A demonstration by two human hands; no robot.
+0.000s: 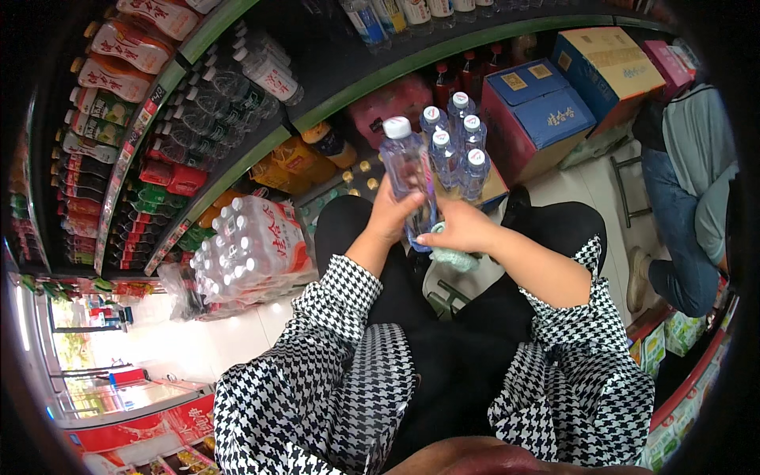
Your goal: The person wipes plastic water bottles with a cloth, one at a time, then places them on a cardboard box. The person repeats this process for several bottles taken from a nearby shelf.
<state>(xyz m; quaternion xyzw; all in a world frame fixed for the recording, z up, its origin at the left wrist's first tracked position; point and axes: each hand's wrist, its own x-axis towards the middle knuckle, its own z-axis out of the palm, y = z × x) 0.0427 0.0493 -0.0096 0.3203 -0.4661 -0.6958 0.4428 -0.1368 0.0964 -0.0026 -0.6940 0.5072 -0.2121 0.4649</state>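
Observation:
A clear plastic bottle with a white cap [405,160] is held upright, slightly tilted, between both hands above my knees. My left hand [393,211] grips its middle, thumb across the front. Around its lower part is my right hand [460,228], which also has a pale green cloth [457,258] hanging beneath it. Just beyond the hands, several similar bottles with white caps [440,139] stand together on a cardboard surface [496,189]; their caps bear red marks.
Shelves with green edges [350,98] curve along the front and left, full of drink bottles. A shrink-wrapped bottle pack [279,234] stands at the left. Blue-topped cartons [540,107] are at the right, near another person in jeans [674,231] and a metal stool frame [623,193].

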